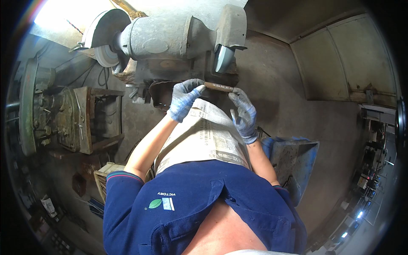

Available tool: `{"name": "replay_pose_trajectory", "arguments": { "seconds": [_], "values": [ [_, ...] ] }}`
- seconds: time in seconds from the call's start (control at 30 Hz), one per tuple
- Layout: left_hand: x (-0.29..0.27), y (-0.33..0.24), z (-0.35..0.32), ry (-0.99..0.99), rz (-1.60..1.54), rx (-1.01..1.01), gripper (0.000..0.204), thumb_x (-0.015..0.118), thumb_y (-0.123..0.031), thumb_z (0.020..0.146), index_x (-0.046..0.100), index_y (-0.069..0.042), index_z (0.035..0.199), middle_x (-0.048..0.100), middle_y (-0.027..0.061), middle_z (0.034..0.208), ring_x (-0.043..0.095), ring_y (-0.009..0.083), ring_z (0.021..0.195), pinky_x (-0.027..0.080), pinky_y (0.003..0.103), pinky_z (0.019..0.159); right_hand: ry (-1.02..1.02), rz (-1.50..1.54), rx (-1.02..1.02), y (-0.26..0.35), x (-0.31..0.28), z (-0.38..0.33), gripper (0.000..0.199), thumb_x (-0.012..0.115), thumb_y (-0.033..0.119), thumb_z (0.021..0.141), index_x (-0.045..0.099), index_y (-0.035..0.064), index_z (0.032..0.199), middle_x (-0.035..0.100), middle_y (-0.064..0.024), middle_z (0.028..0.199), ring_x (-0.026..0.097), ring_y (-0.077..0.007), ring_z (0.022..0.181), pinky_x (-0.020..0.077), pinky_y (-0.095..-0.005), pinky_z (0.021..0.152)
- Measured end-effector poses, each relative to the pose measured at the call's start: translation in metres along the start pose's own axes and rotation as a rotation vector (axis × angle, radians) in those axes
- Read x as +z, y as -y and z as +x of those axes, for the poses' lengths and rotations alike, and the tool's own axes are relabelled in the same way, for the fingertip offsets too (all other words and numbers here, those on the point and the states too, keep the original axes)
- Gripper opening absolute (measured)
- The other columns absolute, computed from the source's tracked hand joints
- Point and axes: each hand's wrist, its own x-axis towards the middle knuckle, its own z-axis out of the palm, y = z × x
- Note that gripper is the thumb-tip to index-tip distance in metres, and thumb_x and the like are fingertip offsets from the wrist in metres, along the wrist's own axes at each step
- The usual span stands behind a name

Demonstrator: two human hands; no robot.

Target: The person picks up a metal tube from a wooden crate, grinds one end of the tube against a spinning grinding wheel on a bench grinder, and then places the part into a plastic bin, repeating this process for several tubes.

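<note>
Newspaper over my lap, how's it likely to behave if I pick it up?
The newspaper would likely be floppy, since it curves over the lap and shows folds. Being thin printed paper, it should feel light for its spread, and it could tear if tugged.

A dim workshop with a bare grey floor (287,119) and white light (63,15) glaring at upper left.
Tall, pale panels (325,63) stand at upper right; below, cluttered shelving (367,182) curves along the rim, dotted with small bright lights (360,214).
</note>
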Motion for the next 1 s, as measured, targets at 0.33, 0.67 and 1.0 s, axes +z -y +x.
{"name": "replay_pose_trajectory", "arguments": {
  "seconds": [0.33, 0.67, 1.0],
  "values": [
    [0.020, 0.050, 0.062, -0.078, -0.059, -0.065, 0.009, 0.061, -0.005, 0.085, 0.064, 0.002, 0.091, 0.064, 0.0055, 0.079, 0.062, 0.0123, 0.068, 0.054, 0.027, 0.064, -0.059, 0.348, 0.385, -0.085, 0.005, 0.006, 0.019, 0.053, 0.003, 0.090, 0.063, -0.0036, 0.104, 0.060, -0.0122, 0.110, 0.061, -0.0202, 0.098, 0.0473, -0.0328, 0.092],
    [0.013, 0.058, 0.076, -0.172, 0.018, -0.080, 0.009, 0.059, -0.002, 0.085, 0.064, 0.004, 0.088, 0.065, 0.0064, 0.078, 0.061, 0.0125, 0.067, 0.053, 0.027, 0.064, -0.067, 0.453, 0.555, -0.098, 0.016, 0.012, 0.022, 0.055, 0.012, 0.091, 0.062, -0.0042, 0.105, 0.063, -0.0147, 0.106, 0.061, -0.0212, 0.097, 0.0477, -0.0340, 0.092],
    [-0.021, 0.045, 0.069, -0.236, 0.011, -0.005, 0.006, 0.059, -0.003, 0.085, 0.064, 0.001, 0.085, 0.065, 0.0076, 0.075, 0.062, 0.0132, 0.064, 0.051, 0.026, 0.060, -0.051, 0.654, 0.528, -0.090, 0.053, 0.025, 0.020, 0.053, 0.009, 0.092, 0.062, -0.0039, 0.104, 0.062, -0.0153, 0.109, 0.060, -0.0229, 0.100, 0.0477, -0.0376, 0.094]
  ]
}}
